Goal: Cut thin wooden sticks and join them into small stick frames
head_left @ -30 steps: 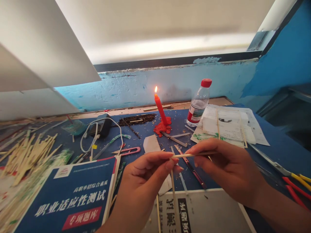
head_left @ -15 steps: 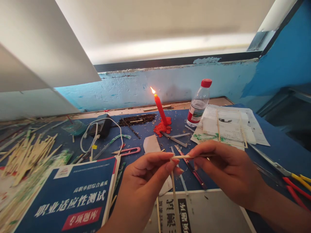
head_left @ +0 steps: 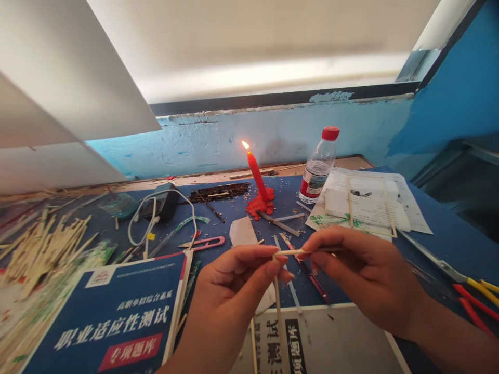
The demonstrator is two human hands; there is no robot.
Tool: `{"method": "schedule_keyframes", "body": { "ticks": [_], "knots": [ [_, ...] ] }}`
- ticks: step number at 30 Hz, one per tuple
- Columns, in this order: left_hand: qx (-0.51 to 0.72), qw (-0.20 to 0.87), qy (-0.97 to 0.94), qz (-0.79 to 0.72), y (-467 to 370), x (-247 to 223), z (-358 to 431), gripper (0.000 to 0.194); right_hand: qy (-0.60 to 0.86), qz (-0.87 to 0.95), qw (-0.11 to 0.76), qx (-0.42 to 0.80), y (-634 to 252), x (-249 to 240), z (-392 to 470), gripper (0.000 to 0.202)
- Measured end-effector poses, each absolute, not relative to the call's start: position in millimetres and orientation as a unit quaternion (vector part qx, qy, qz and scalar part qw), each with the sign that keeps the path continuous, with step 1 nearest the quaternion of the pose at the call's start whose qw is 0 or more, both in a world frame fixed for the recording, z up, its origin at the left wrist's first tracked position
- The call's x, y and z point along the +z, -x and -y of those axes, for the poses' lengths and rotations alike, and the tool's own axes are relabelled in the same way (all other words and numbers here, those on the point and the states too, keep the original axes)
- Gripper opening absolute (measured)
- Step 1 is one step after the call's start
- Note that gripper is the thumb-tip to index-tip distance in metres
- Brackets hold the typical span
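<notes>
Between thumb and fingers, my left hand (head_left: 237, 291) pinches the corner where two thin bamboo sticks meet. One bamboo stick (head_left: 287, 253) runs sideways to my right hand (head_left: 362, 275), whose thumb and index finger are closed on its other end. The second bamboo stick (head_left: 279, 311) slants down from the left fingertips over a grey book (head_left: 335, 337). Beyond the hands a lit red candle (head_left: 257, 176) leans in a mound of melted wax (head_left: 259, 203). A utility knife (head_left: 312, 275) and a translucent glue stick (head_left: 292, 288) lie below the hands.
A water bottle (head_left: 317, 169) stands beside papers (head_left: 413, 208) bearing a stick frame. Scissors (head_left: 448, 270) and red-handled pliers (head_left: 473, 309) lie right. At left are a blue book (head_left: 128, 306), bamboo sticks (head_left: 50, 244), pink thread snips (head_left: 208, 242) and a cable (head_left: 136, 223).
Both hands keep the same grip and position on the sticks. The candle flame has flickered slightly.
</notes>
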State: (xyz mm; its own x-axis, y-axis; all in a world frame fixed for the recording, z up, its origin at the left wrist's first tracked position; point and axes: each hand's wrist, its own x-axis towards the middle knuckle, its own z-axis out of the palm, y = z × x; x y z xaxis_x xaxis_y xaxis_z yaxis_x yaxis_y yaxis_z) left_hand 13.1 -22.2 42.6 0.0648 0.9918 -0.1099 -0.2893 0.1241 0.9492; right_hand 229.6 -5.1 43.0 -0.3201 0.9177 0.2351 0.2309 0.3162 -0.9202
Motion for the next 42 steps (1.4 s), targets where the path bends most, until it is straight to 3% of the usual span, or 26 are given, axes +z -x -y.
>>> {"method": "schedule_keyframes", "body": {
  "ticks": [42],
  "knots": [
    [0.533, 0.621, -0.388, -0.423, -12.4, 38.6, 23.1, 0.01, 0.409, 0.698, 0.406, 0.424, -228.8, 43.6, 5.2, 0.019]
  ]
}}
